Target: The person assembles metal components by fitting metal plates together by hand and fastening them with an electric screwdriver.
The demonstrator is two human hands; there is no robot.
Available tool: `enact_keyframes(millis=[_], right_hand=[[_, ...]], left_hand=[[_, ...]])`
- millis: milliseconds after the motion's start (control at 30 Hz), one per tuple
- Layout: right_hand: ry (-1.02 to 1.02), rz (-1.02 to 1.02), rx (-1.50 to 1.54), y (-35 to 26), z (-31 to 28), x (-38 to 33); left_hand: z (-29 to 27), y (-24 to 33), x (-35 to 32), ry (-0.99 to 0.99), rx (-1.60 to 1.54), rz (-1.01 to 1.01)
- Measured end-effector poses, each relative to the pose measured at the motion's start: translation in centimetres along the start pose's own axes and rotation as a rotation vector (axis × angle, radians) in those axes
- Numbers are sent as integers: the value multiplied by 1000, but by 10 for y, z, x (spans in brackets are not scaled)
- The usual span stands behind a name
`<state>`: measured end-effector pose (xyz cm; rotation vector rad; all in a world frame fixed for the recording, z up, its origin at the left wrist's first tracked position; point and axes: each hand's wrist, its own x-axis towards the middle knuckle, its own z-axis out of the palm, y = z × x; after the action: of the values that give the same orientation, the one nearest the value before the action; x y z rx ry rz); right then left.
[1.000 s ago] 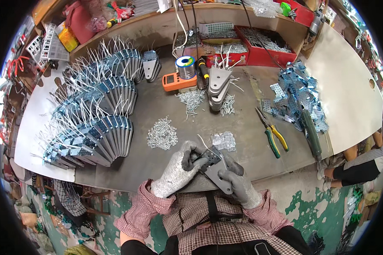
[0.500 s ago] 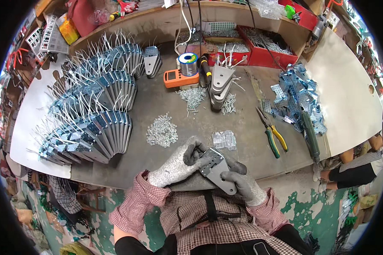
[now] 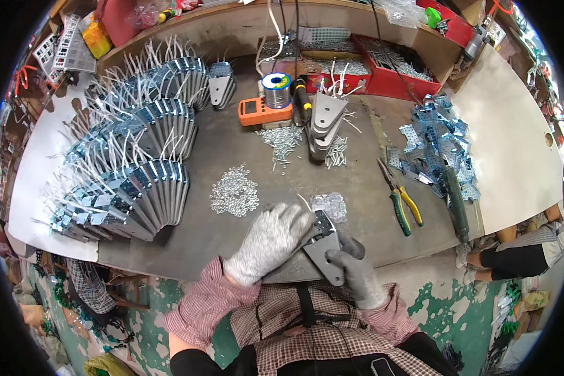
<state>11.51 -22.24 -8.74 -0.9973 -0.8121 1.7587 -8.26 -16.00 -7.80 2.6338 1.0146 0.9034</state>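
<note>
- 1 view only, from a head-worn fisheye camera looking steeply down onto a grey workbench point(image 3: 232, 150)
- It faces forward over the bench toward the back shelf with red trays point(image 3: 395, 69) at the top edge
- The person's gloved left hand point(image 3: 269, 241) and right hand point(image 3: 357, 272) sit close, low in the centre, with the checked shirt below them
- Straight bench edges bend near the dark round rim
- No 2nd view shares this scene

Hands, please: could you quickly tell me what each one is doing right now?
Left hand: gloved, closed over the top of the grey metal plate.
Right hand: gloved, gripping the same plate from below.
</note>
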Motion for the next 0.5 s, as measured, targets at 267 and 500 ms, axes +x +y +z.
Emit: enact_keyframes(millis=[267, 500], right_hand=[[-70, -7, -568, -26, -41, 2], [1166, -415, -1926, -98, -263, -35]], left_hand=[[16, 38, -42, -206, -110, -505], [53, 31, -61, -161, 21, -343]])
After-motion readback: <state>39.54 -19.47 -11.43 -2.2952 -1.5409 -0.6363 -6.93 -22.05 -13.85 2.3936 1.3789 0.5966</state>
